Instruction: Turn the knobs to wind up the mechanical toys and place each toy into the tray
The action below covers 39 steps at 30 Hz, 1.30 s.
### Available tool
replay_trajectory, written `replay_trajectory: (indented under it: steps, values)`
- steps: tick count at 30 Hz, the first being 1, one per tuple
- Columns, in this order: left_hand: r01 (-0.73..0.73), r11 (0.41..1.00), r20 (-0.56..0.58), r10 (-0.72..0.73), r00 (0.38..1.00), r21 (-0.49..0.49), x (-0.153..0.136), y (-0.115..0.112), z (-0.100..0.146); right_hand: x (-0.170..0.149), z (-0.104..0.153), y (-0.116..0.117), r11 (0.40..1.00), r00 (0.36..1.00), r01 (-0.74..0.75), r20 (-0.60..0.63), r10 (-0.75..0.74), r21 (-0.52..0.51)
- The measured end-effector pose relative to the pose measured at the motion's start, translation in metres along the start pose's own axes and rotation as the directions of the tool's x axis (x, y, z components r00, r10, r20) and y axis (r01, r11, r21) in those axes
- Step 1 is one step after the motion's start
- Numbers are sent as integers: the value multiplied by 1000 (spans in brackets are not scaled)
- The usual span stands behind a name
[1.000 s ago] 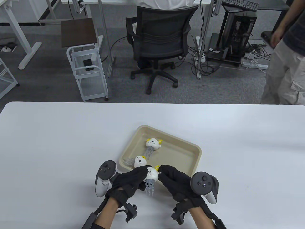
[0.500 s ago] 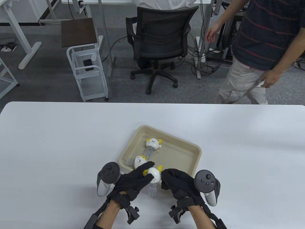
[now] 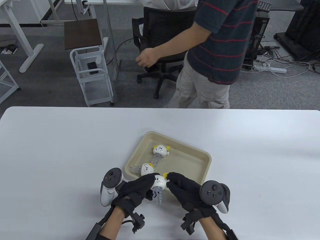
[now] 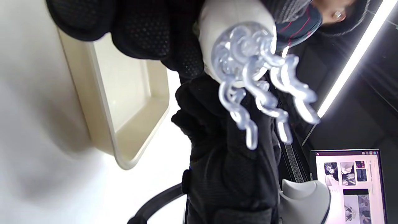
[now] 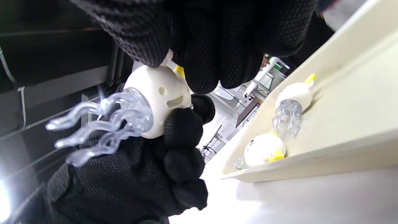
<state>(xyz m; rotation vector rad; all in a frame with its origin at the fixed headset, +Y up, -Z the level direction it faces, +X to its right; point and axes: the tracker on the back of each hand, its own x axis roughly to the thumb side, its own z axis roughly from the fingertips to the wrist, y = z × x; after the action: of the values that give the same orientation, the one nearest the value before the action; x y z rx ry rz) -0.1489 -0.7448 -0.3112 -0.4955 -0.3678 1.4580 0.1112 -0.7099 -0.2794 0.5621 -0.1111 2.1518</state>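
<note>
A white jellyfish toy (image 3: 159, 183) with clear wavy tentacles (image 4: 258, 93) hangs just above the near edge of the beige tray (image 3: 200, 170). My left hand (image 3: 136, 191) grips its round body (image 5: 157, 93). My right hand (image 3: 180, 186) pinches the small yellow knob (image 3: 165, 175) on the toy's side. Two more white jellyfish toys lie inside the tray: one toy (image 3: 160, 150) near the far wall, the other toy (image 3: 146, 169) by the near left corner. In the right wrist view both tray toys show, the nearer toy (image 5: 264, 149) beside the rim.
The white table (image 3: 62, 150) spreads wide on both sides of the tray. Beyond its far edge a person in a striped shirt (image 3: 220, 42) walks past an office chair (image 3: 160, 37). A small white cart (image 3: 92, 72) stands on the floor at left.
The held toy has rolled back so its tentacles point down again, and my right hand's fingers have come back onto the knob. The person behind the table has walked leftward.
</note>
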Motion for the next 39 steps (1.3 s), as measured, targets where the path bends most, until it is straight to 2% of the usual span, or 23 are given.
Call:
replay_trajectory:
  steps: [5, 9, 11, 12, 14, 16, 18, 22, 25, 27, 29, 32, 34, 36, 37, 38, 39]
  values:
    - [-65, 996, -56, 62, 997, -55, -3, 1, -1, 11, 2, -2, 983, 978, -183, 103, 184, -12]
    - [-4, 999, -34, 2, 999, -50, 1, -1, -1, 12, 4, 0, 978, 975, -203, 84, 206, -45]
    - [92, 995, 27, -91, 995, -32, 8, -3, 0, 5, 3, 0, 993, 995, -95, -7, 95, -75]
    - [175, 984, 85, -176, 981, 10, 13, -6, 1, 0, 2, 0, 997, 996, 28, -77, -33, -73]
    - [254, 965, 142, -260, 955, 62, 20, -10, 3, -7, 2, 0, 981, 972, 164, -155, -178, -103]
    - [314, 945, 170, -325, 930, 90, 23, -12, 4, -10, 2, -2, 976, 960, 199, -182, -211, -85]
    - [314, 945, 145, -325, 935, 92, 21, -12, 4, -9, 0, -3, 985, 969, 152, -185, -165, -83]
    - [241, 965, 124, -252, 960, 99, 16, -5, 4, 4, -2, -10, 992, 988, -81, -141, 66, -100]
    - [206, 969, 101, -220, 970, 134, 12, 2, 6, 14, 1, -18, 963, 962, -253, -128, 241, -89]
    - [202, 968, 84, -216, 973, 150, 10, 8, 7, 14, 5, -22, 935, 927, -353, -138, 348, -18]
    - [203, 965, 77, -217, 973, 166, 9, 12, 8, 9, 8, -25, 923, 907, -377, -176, 384, 71]
    - [213, 960, 62, -227, 972, 182, 9, 16, 10, -1, 14, -25, 850, 825, -477, -218, 521, 225]
    - [249, 944, 38, -263, 964, 215, 10, 17, 13, -11, 18, -22, 837, 810, -489, -229, 540, 246]
    - [284, 926, 24, -299, 954, 248, 13, 17, 15, -21, 19, -18, 850, 819, -469, -242, 520, 238]
    - [315, 914, 24, -332, 943, 256, 18, 17, 15, -23, 19, -16, 842, 813, -452, -252, 524, 294]
    - [334, 904, 25, -354, 935, 268, 22, 17, 14, -23, 20, -16, 824, 798, -475, -244, 551, 308]
    - [360, 889, 30, -384, 923, 283, 30, 16, 11, -22, 20, -19, 818, 792, -506, -229, 567, 273]
